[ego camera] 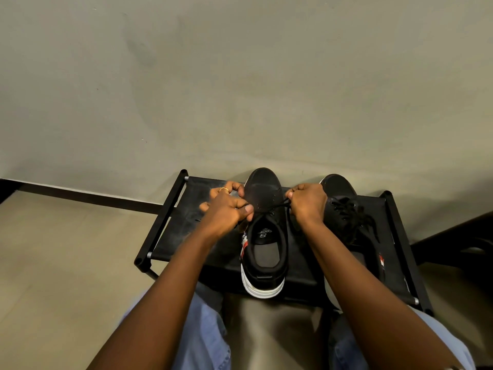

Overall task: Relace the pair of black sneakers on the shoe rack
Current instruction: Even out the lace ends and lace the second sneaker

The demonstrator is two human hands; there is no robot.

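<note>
On the shoe rack [192, 209], the left hand [226, 206] is steadying the open sneaker [266, 247], grip pinched on its eyelet flap, while the right hand [306, 201], grip pinching the black lace [277, 206], is holding it taut beside the laced sneaker [346, 209].

The middle sneaker [266, 231] is black with a white sole, grey insole and a red-and-white side tag; lace [277, 206] black too. Shoe rack [184, 236] is plain black, jeans [205, 332] faded blue, floor [66, 249] beige.
</note>
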